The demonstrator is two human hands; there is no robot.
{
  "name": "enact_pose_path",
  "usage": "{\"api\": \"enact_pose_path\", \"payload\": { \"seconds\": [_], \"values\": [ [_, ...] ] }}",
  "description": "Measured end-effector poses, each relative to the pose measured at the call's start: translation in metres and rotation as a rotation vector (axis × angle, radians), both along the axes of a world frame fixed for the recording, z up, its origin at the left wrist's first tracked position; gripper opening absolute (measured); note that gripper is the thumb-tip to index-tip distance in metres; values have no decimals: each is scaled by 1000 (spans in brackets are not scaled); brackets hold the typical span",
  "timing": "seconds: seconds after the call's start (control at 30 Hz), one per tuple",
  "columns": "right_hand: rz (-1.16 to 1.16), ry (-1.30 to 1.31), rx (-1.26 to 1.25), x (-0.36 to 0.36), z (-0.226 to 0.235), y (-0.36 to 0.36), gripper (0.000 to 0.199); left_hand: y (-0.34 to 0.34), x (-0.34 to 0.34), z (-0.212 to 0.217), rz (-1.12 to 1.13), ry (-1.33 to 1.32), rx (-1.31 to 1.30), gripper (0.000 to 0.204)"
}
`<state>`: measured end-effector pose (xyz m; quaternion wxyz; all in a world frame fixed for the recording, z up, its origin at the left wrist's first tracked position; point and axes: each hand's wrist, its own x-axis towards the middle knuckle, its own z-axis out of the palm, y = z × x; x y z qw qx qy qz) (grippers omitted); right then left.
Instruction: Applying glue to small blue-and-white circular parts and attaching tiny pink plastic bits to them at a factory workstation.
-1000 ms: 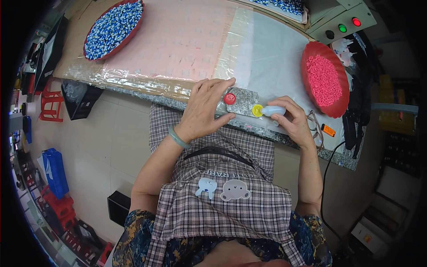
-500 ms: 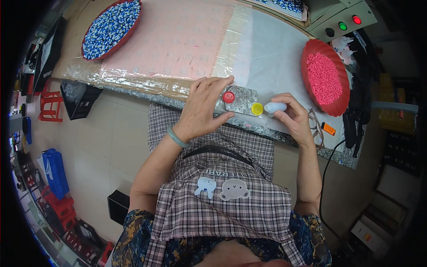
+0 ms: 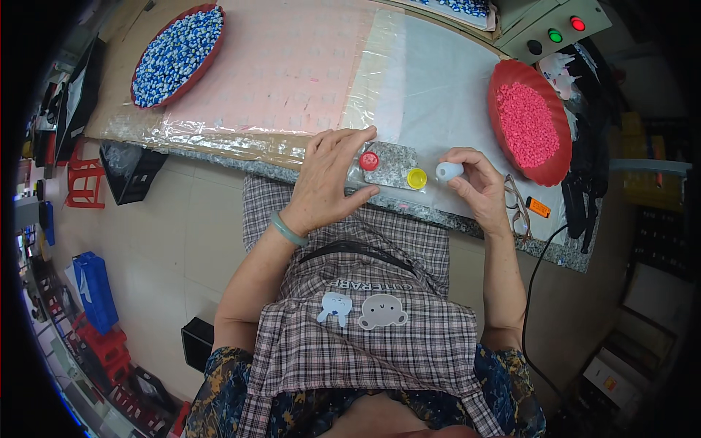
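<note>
The right hand pinches a bluish piece, likely to keep its rounded end clear, with the left hand spread wide beside the red disc.

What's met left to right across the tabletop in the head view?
Red bowl of blue-and-white pieces → round red disc → round yellow disc → pale-blue rounded bottle in the right hand → red scalloped bowl of pink pieces.
</note>
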<state>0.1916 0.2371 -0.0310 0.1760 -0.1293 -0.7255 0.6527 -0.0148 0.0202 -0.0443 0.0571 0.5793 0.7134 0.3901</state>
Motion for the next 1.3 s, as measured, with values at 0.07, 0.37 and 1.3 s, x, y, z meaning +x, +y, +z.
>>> {"api": "enact_pose_path", "payload": {
  "seconds": [0.07,0.37,1.3],
  "values": [
    [-20,12,-23,1,-1,-1,32,1,0,0,2,-6,-8,84],
    [-37,41,-76,3,0,-4,38,0,1,4,6,15,-36,88],
    [-207,69,-88,12,-5,5,31,5,3,6,0,42,-70,88]
  ]
}}
